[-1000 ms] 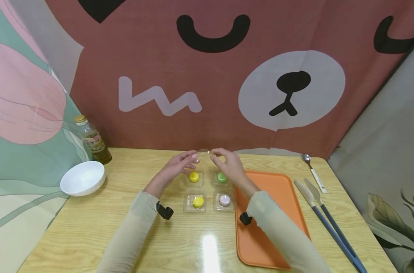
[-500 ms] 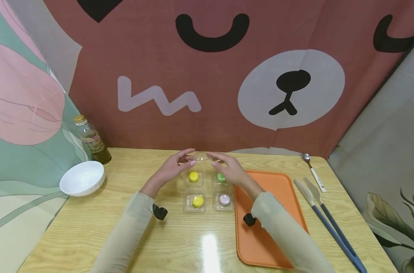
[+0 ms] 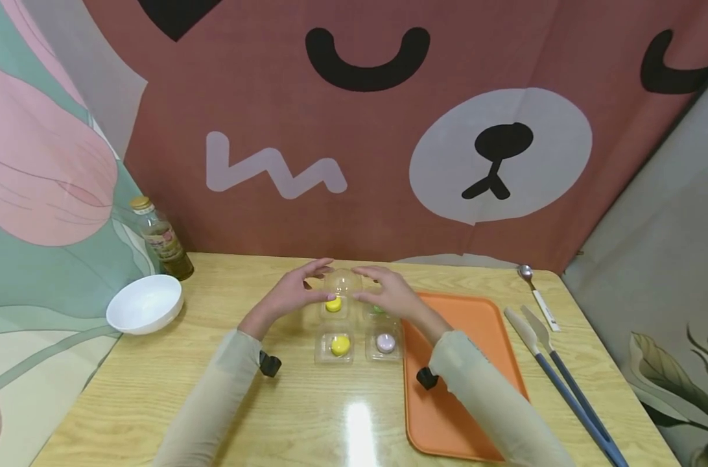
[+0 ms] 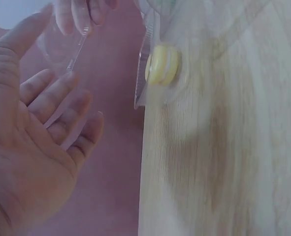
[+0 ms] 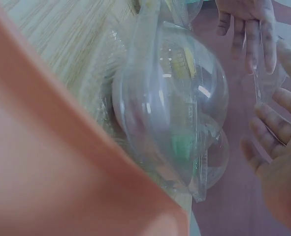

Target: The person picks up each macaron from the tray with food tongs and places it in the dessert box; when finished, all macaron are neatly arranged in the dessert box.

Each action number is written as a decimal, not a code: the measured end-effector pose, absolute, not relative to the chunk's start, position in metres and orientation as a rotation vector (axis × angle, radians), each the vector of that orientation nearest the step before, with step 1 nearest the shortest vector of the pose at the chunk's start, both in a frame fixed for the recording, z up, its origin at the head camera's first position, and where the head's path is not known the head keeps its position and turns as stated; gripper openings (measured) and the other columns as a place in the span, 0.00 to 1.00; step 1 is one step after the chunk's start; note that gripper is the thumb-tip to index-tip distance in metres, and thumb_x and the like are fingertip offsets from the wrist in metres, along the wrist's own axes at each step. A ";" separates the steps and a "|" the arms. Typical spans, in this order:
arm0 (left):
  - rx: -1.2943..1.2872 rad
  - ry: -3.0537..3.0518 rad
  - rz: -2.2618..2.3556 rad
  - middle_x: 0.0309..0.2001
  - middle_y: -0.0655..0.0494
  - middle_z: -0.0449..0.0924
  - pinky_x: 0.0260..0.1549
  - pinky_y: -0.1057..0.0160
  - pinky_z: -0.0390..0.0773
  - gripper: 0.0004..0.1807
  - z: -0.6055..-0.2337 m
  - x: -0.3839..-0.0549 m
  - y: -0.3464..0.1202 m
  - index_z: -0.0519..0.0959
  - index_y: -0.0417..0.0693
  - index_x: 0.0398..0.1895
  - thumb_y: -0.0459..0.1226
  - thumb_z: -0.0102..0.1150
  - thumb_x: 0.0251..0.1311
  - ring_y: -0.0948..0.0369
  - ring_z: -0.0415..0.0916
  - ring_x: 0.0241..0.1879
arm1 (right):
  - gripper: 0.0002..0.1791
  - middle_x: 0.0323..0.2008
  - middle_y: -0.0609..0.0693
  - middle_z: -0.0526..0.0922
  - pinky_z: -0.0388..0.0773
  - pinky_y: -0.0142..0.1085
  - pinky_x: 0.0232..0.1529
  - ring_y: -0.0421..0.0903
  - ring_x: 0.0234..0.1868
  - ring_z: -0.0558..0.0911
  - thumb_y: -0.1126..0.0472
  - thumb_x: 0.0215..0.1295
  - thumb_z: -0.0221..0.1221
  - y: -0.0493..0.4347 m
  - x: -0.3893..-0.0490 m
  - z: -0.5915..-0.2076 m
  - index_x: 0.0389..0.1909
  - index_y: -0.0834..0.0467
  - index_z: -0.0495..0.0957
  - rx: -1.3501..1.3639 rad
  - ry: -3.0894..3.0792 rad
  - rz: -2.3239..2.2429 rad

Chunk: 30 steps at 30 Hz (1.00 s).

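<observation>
Between my two hands is a clear plastic domed lid (image 3: 343, 280), held just above the yellow macaron (image 3: 333, 304) in the back-left clear box. My left hand (image 3: 288, 292) pinches the lid's left edge with thumb and fingertips. On the opposite edge, my right hand (image 3: 392, 293) pinches it the same way and partly hides the green macaron (image 3: 378, 309) behind it. Nearer stand two more clear boxes, one with a yellow macaron (image 3: 340, 346), the other with a lilac macaron (image 3: 386, 343). In the right wrist view a clear dome (image 5: 209, 78) covers a nearby box.
An orange tray (image 3: 465, 415) lies right of the boxes, under my right forearm. Beyond it are tongs (image 3: 570, 383) and a spoon (image 3: 537, 298). A white bowl (image 3: 145, 305) and a bottle (image 3: 164, 241) stand at the left. Hanging cloth (image 3: 377, 220) backs the table.
Both hands have brought the lid down and a little nearer, from behind the back-left box to just over its yellow macaron. The lid's dome now shows more fully.
</observation>
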State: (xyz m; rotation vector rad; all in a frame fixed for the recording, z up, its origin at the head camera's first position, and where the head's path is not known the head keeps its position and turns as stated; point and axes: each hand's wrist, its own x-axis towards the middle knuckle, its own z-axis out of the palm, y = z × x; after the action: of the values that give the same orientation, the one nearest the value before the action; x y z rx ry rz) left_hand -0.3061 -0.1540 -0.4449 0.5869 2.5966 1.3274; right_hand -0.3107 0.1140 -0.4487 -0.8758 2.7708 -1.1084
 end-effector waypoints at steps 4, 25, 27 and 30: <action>0.613 2.628 1.238 0.74 0.62 0.68 0.70 0.42 0.68 0.47 -0.444 -0.308 -0.157 0.58 0.70 0.79 0.53 0.71 0.59 0.53 0.62 0.75 | 0.39 0.69 0.49 0.76 0.67 0.55 0.73 0.53 0.71 0.72 0.38 0.62 0.67 0.108 -0.313 -0.445 0.72 0.47 0.71 -0.924 2.870 -0.939; 0.608 2.697 0.974 0.77 0.55 0.62 0.73 0.42 0.64 0.48 -0.455 -0.308 -0.158 0.55 0.60 0.81 0.49 0.70 0.61 0.48 0.66 0.73 | 0.40 0.70 0.50 0.75 0.68 0.54 0.72 0.55 0.70 0.73 0.40 0.64 0.67 0.091 -0.317 -0.461 0.73 0.51 0.69 -0.903 2.893 -0.720; 0.602 2.703 0.968 0.77 0.55 0.63 0.73 0.42 0.64 0.48 -0.456 -0.308 -0.158 0.56 0.59 0.81 0.49 0.70 0.60 0.48 0.65 0.74 | 0.40 0.70 0.50 0.75 0.68 0.54 0.72 0.55 0.70 0.73 0.41 0.64 0.67 0.091 -0.318 -0.462 0.74 0.51 0.69 -0.901 2.888 -0.709; 0.589 2.716 0.937 0.76 0.54 0.64 0.73 0.43 0.65 0.47 -0.458 -0.308 -0.157 0.58 0.57 0.80 0.48 0.71 0.60 0.48 0.64 0.74 | 0.39 0.70 0.51 0.75 0.67 0.53 0.73 0.55 0.70 0.73 0.43 0.64 0.68 0.090 -0.318 -0.463 0.73 0.53 0.69 -0.916 2.877 -0.698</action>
State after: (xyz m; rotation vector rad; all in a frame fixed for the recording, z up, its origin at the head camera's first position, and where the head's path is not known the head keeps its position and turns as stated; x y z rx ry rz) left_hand -0.3079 -0.1571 -0.4582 0.5895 2.7164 0.9371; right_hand -0.3181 0.0897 -0.4635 -0.9157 2.8767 -0.6977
